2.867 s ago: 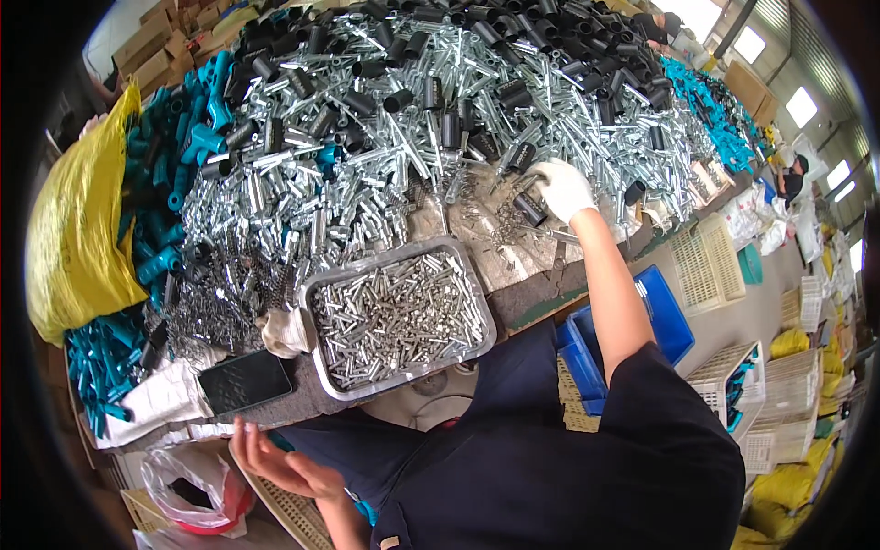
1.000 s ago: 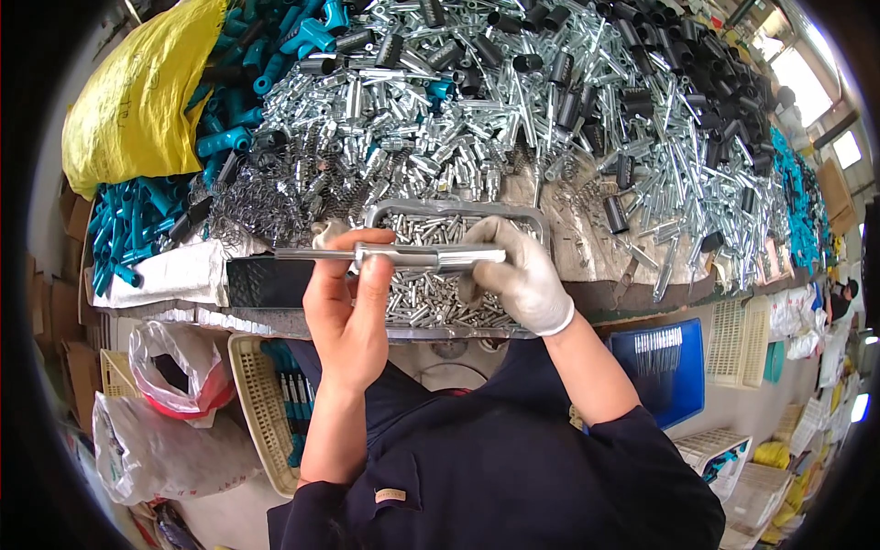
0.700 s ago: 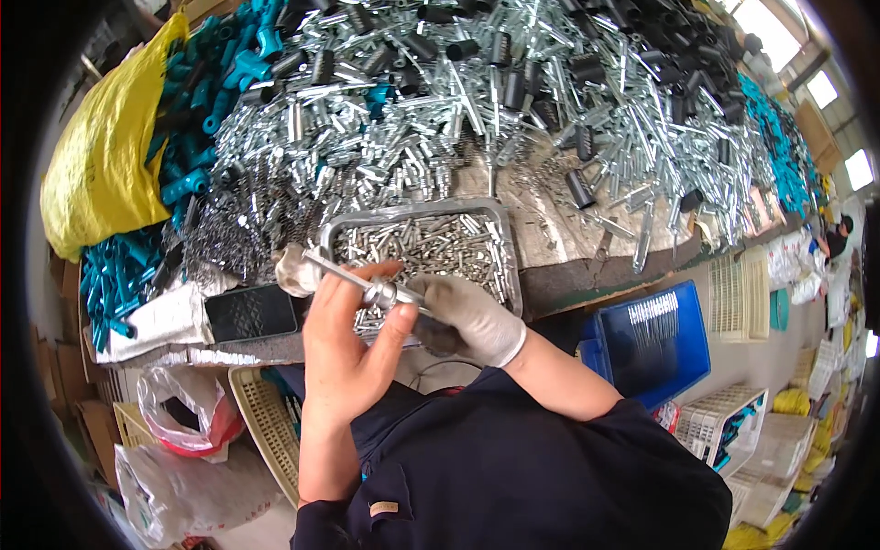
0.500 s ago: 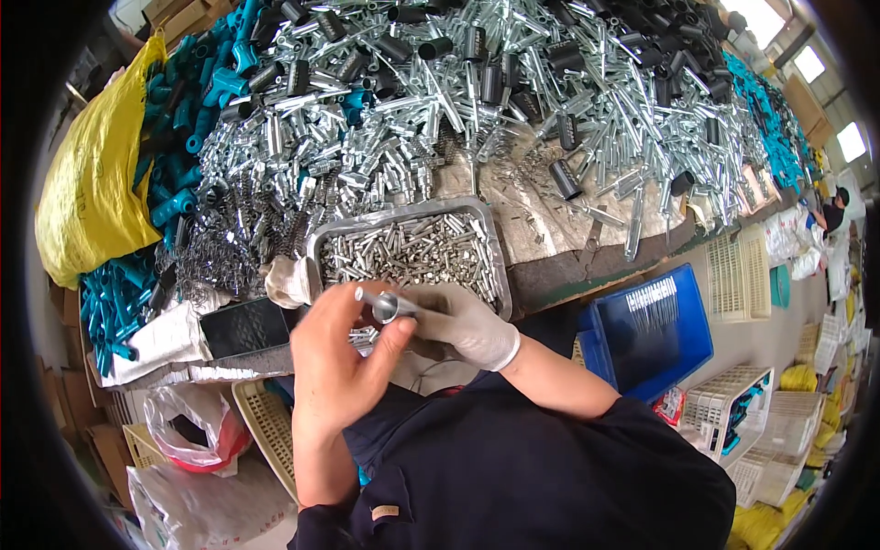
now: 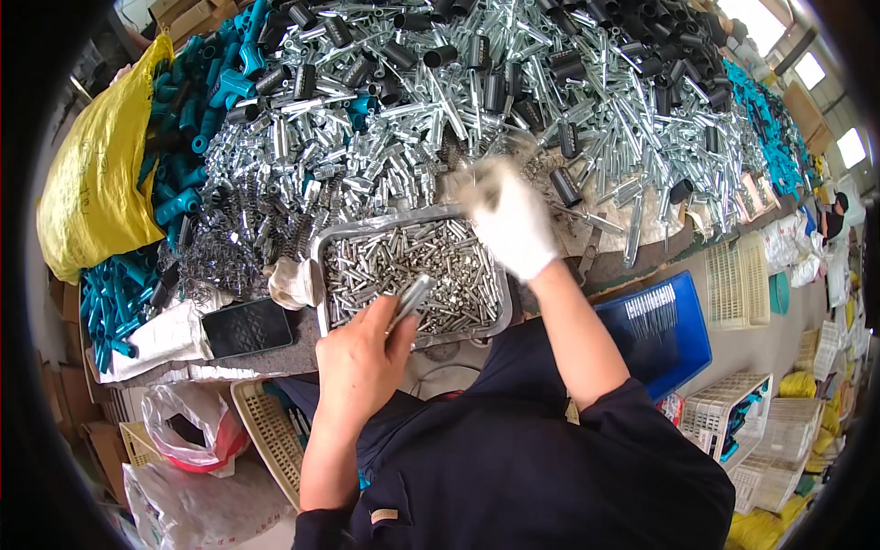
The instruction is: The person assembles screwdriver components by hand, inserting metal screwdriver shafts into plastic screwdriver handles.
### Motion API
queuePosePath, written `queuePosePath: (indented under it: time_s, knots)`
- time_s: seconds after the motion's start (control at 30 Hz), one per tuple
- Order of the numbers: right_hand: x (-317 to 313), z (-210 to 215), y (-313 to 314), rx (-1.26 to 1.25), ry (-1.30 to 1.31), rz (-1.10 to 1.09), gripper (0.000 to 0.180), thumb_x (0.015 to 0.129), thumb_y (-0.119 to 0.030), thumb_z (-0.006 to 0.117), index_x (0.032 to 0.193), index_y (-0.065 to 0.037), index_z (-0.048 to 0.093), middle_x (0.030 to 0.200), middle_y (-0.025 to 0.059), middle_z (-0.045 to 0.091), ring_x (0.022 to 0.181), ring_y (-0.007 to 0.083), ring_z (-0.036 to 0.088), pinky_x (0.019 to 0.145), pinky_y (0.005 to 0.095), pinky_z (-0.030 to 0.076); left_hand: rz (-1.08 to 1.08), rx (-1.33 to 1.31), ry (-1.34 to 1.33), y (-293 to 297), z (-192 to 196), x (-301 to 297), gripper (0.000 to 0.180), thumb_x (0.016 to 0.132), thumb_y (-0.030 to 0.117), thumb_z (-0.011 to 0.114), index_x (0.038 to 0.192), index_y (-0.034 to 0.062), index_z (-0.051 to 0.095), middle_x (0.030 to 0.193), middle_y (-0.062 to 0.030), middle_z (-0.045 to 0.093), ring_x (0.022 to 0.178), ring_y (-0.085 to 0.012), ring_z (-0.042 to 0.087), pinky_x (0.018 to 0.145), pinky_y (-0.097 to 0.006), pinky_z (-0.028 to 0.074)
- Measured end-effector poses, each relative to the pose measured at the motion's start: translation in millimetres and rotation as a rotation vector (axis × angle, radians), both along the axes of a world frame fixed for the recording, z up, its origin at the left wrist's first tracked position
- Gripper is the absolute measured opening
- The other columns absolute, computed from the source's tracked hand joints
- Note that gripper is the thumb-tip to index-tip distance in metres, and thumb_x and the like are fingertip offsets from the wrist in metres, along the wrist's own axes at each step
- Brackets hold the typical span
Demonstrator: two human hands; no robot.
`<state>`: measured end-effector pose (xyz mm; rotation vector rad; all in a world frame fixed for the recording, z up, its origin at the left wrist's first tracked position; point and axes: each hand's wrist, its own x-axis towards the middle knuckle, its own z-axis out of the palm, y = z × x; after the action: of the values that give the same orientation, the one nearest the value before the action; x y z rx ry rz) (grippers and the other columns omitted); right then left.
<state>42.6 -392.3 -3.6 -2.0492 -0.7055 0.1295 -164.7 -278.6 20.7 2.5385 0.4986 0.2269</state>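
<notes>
Metal tube (image 5: 411,299) sits pinched in my bare left hand (image 5: 362,359), low centre of the frame, over the near edge of the tray (image 5: 323,266) of bolts. My gloved right hand (image 5: 507,217) reaches up past the tray toward the heap of silver and black parts (image 5: 550,92); it is blurred, so I cannot tell its grip. One piece in hand, and the heap looks barely dented.
</notes>
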Motion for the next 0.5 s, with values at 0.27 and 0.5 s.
queuePosePath:
  time_s: [0.27,0.5]
  knots:
    - [86.3,-28.8,-10.7,-0.424,-0.378,-0.374,0.028,0.089,-0.024,0.059,0.108,-0.003,0.063,0.101,0.0195,0.067,0.094,0.0344,0.065,0.085,0.0418,0.052,0.004,-0.288,-0.068,1.3,-24.6,-15.4,0.022,0.090,0.022,0.064,0.104,0.0043,0.063,0.077,-0.0149,0.064,0.064,-0.0332,0.061,0.058,-0.040,0.046]
    - [92.4,-18.0,-33.3,-0.034,-0.405,-0.485,0.029,0.086,-0.021,0.065,0.108,-0.003,0.065,0.100,0.0174,0.068,0.087,0.0313,0.066,0.083,0.0386,0.051,0.222,-0.428,-0.026,1.9,-21.6,-12.8,0.031,0.090,0.027,0.063,0.086,-0.0029,0.064,0.051,-0.0091,0.048,0.045,-0.0132,0.044,0.045,-0.033,0.034]
